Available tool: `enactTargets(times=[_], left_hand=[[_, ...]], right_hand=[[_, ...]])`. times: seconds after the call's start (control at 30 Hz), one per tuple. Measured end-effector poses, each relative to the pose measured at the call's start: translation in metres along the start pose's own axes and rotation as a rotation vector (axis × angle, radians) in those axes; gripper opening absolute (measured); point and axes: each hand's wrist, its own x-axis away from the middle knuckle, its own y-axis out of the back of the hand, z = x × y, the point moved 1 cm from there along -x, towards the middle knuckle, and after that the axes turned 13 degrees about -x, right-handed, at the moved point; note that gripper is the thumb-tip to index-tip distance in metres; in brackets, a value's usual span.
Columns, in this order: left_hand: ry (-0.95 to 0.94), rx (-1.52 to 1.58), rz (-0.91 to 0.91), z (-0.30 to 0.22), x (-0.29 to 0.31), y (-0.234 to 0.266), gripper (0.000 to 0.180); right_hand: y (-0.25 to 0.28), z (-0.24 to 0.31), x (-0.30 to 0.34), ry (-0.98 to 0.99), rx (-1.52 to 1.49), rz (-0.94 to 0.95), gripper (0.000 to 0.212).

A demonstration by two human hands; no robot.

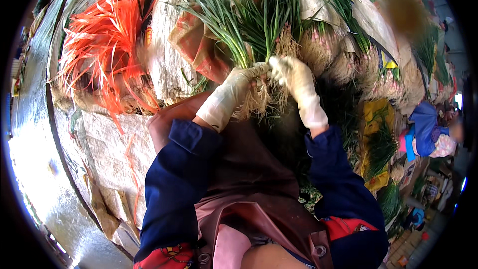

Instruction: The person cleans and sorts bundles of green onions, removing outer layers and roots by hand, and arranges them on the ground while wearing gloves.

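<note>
My left hand (238,80), in a whitish glove, is closed around the lower stalks of a bunch of spring onions (242,52). Pale stringy roots (255,98) hang below its fingers, and the long green leaves spread away from me. Beside it, my right hand (295,75), gloved too and slightly blurred, has its fingers bent in against the spring onion stalks at the right of the bunch. Its fingertips meet the stalks close to my left hand; exactly what they pinch is partly hidden.
Orange plastic strips (107,40) lie on whitish sacking (172,45) at the left. More spring onions with roots (318,50) are piled at the far right. A brown apron (244,174) covers my lap. Another person in blue (424,127) is at the right, near a yellow sack (374,119).
</note>
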Motion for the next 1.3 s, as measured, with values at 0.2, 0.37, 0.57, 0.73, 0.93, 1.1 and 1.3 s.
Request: enactTargets(times=[0.2,0.37,0.57,0.73,0.93,1.1,1.3], left_hand=[[0.053,0.116,0.014,-0.007,0.019,-0.004,0.015],[0.025,0.230,0.170,0.006,0.026,-0.008,0.017],[0.077,0.271,0.300,-0.029,0.058,-0.008,0.019],[-0.064,0.338,0.199,-0.022,0.038,-0.008,0.026],[-0.074,0.279,0.067,-0.027,0.029,-0.016,0.022],[-0.061,0.143,-0.067,-0.028,0.023,-0.008,0.019],[-0.029,0.245,-0.022,-0.014,0.015,-0.010,0.018]], right_hand=[[-0.006,-0.021,-0.028,-0.158,-0.366,0.166,0.022],[0.016,-0.043,-0.017,-0.107,-0.771,0.247,0.019],[0.090,-0.046,0.043,-0.598,0.867,0.382,0.027],[0.040,0.036,0.030,0.176,0.802,-0.162,0.018],[-0.013,0.069,-0.126,-0.095,1.373,-0.194,0.042],[0.027,0.053,-0.139,-0.060,1.258,-0.022,0.036],[-0.008,0.063,-0.109,0.006,1.277,-0.328,0.055]])
